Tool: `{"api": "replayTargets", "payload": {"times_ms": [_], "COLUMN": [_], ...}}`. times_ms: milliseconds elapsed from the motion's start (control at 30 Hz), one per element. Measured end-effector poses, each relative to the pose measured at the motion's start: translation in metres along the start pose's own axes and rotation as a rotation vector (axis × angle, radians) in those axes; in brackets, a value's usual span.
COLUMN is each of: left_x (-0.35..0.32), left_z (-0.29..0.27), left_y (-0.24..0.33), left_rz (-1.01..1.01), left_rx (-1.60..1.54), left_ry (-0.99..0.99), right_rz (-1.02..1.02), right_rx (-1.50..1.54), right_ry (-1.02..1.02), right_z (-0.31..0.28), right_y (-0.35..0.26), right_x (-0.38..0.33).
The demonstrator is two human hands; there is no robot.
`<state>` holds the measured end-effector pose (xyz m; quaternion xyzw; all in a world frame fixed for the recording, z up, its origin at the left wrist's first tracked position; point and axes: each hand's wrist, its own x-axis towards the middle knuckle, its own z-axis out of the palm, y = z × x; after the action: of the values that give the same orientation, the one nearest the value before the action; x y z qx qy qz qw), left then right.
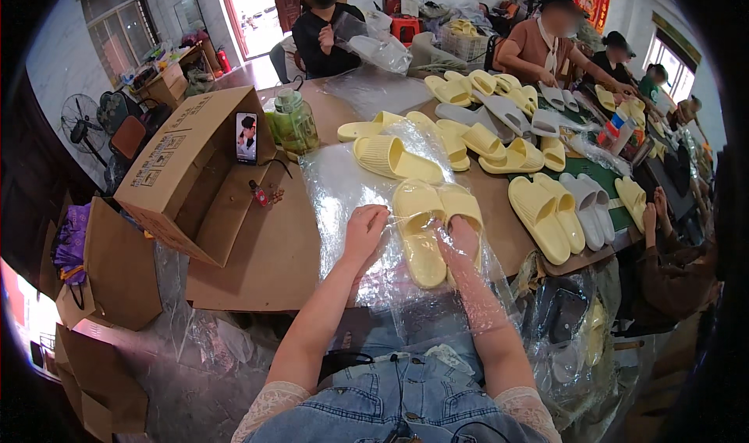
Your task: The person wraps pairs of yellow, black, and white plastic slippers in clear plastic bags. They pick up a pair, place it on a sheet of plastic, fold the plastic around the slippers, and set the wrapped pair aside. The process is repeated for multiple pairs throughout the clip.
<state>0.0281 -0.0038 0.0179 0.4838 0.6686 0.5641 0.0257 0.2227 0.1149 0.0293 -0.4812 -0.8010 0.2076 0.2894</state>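
Note:
Near the table's front edge lies a pair of pale yellow slippers (421,223), side by side, with clear plastic around them. My right hand (463,239) reaches under the clear plastic, which also covers part of that forearm. Its fingers grip the pair at the foot openings and are partly hidden there. To the left of the pair, my left hand (367,228) is closed on the clear plastic bag (331,209); its fingertips are hard to make out. Just beyond, a loose yellow slipper (396,160) lies on more clear plastic.
An open cardboard box (179,178) on the left holds a phone (246,138). Behind it stands a green-tinted jug (293,123). More yellow slippers (546,213) and grey ones (587,209) spread rightward. Co-workers (546,49) sit around the far and right sides.

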Motion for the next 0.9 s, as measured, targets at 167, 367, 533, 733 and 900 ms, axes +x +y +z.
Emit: {"api": "replayTargets", "payload": {"times_ms": [167,367,533,733,900], "left_x": [-0.0012,0.0001,-0.0012,-0.0006,-0.0006], "left_z": [0.0007,0.0000,0.0005,-0.0006,0.0004], "left_y": [-0.0017,-0.0011,-0.0032,-0.0015,-0.0035], "left_rz": [-0.032,-0.011,-0.010,-0.029,-0.028], "left_rx": [-0.011,0.005,-0.019,-0.004,-0.013], "left_ry": [-0.011,-0.019,0.006,-0.025,-0.019], "right_rz": [-0.035,-0.028,-0.003,0.003,-0.009], "right_rx": [-0.001,0.006,-0.013,-0.016,0.037], "right_ry": [0.019,-0.009,-0.010,-0.027,0.017], "right_z": [0.0048,0.0012,0.0000,0.0005,0.0009], "right_y": [0.0064,0.0046,0.0004,0.0031,0.0013], "right_x": [0.0009,-0.0010,-0.0004,0.0002,-0.0013]}}
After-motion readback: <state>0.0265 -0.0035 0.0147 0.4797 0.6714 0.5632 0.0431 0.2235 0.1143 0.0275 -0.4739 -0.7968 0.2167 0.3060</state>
